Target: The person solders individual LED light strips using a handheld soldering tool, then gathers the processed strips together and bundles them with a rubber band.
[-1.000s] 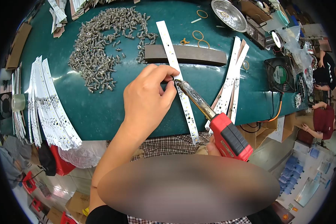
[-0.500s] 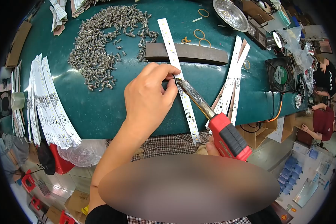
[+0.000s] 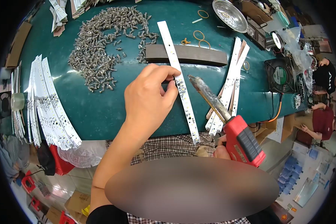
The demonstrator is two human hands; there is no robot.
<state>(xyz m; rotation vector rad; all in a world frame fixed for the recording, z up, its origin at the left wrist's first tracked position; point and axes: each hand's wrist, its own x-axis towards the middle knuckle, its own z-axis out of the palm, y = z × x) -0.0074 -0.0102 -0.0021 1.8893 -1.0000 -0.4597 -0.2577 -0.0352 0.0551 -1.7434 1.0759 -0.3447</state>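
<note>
A white circuit strip (image 3: 186,100) slants across a dark grey bar (image 3: 201,55), its lower end near the table's front edge. My left hand (image 3: 149,93) is closed at the strip's middle, thumb and forefinger pinched round something small and dark that I cannot make out. My right hand (image 3: 221,149), mostly hidden, grips a red and black soldering tool (image 3: 242,140). The tool's metal tip is just right of the strip, apart from it. Beyond my left hand lies a heap of small metal parts (image 3: 97,48).
White strips lie in a fan (image 3: 50,108) at the left and a crossed stack (image 3: 227,89) at the right. A black fan (image 3: 280,74), a metal dish (image 3: 229,15) and a solder spool (image 3: 275,40) stand right. Two people are at the far right.
The soldering tool has moved right and slightly down, so its tip has left the strip beside my left fingers. My left hand stays almost where it was, still pinched.
</note>
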